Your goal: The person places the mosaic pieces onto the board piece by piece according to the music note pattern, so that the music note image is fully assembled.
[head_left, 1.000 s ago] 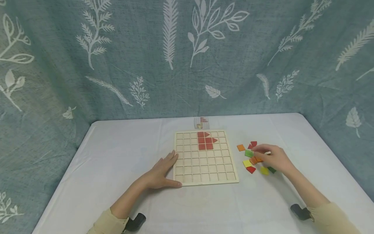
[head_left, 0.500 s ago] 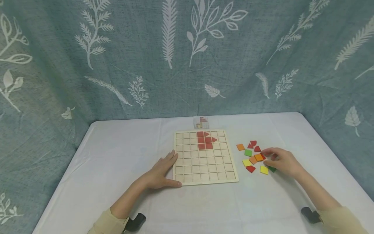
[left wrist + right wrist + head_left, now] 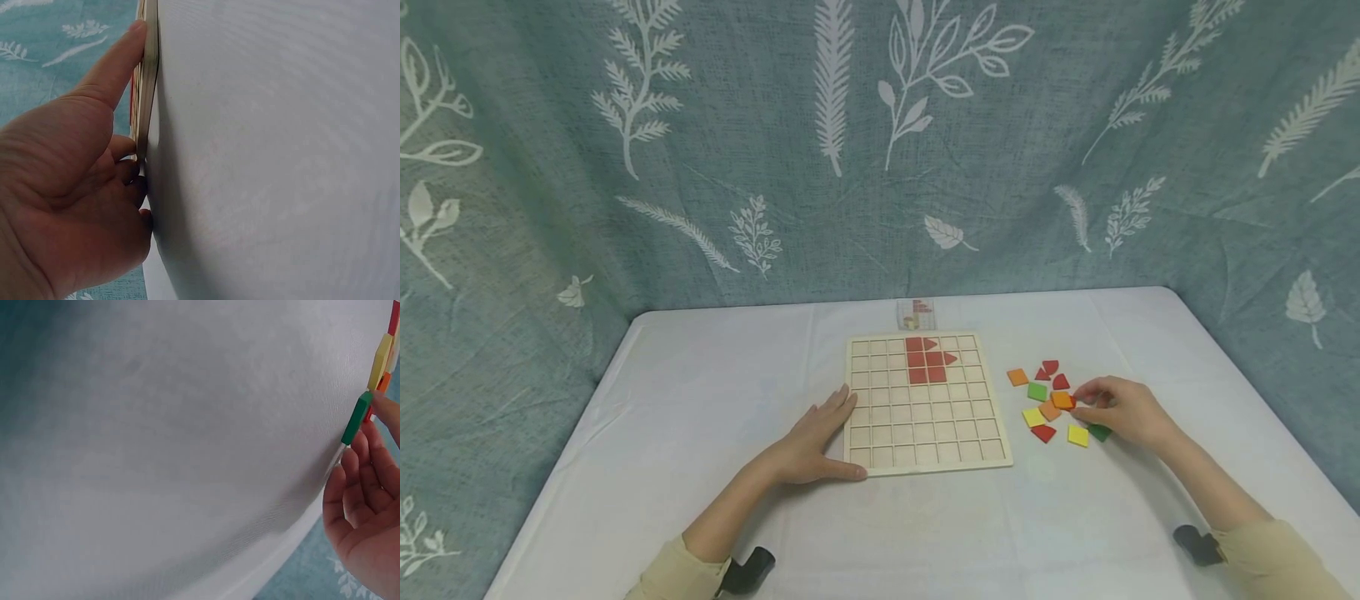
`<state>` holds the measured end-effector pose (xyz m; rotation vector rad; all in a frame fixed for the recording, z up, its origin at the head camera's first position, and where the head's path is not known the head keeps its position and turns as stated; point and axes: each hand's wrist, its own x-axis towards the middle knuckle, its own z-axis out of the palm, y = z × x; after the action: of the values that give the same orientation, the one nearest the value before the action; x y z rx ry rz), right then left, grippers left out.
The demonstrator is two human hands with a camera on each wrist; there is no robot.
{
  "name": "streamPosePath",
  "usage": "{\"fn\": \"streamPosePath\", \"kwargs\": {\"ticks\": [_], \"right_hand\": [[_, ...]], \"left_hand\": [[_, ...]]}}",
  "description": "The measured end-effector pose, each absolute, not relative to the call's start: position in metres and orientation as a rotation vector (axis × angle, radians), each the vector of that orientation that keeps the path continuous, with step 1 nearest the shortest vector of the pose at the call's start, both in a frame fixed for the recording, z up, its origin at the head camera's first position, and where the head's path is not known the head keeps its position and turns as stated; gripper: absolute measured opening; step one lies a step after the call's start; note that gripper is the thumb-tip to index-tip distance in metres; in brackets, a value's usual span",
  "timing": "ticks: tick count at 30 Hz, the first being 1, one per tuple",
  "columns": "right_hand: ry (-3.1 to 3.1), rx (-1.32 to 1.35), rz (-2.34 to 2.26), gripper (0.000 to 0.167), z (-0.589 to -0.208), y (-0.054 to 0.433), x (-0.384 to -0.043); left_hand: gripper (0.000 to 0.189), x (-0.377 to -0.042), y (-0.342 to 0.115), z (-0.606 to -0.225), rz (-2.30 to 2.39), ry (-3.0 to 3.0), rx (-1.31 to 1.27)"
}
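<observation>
My left hand rests at the left edge of a pale wooden grid board, fingers fairly straight and thumb at its near left corner. The left wrist view shows the thumb against the board's edge. Several red tiles, squares and triangles, sit in the board's upper cells. To the right of the board, my right hand pinches a small red tile between thumb and fingers, its shape mostly hidden. An orange square tile touches or overlaps that tile. A dark green tile lies just under the hand.
Loose tiles lie around the right hand: a light green square, yellow squares, an orange square and several red pieces. A small pattern card stands behind the board. White cloth covers the table.
My right hand moved right and toward me from the green square, uncovering red pieces, then slightly left onto the red tile. The orange square shifted slightly left. My left hand stayed put.
</observation>
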<state>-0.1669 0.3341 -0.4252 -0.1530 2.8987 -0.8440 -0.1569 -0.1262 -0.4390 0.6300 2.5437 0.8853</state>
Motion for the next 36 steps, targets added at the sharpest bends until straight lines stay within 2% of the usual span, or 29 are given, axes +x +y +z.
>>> {"fn": "streamPosePath", "kwargs": {"ticks": [16, 26, 36], "right_hand": [[3.089, -0.227, -0.613, 0.031, -0.412, 0.337, -0.164], [3.163, -0.227, -0.792, 0.028, -0.412, 0.337, -0.164], [2.956, -0.076, -1.108, 0.042, -0.416, 0.304, -0.183]], "left_hand": [[0.11, -0.157, -0.127, -0.438, 0.895, 2.546, 0.645], [0.11, -0.156, -0.127, -0.436, 0.895, 2.546, 0.636], [0.109, -0.156, -0.126, -0.437, 0.89, 2.549, 0.638]]}}
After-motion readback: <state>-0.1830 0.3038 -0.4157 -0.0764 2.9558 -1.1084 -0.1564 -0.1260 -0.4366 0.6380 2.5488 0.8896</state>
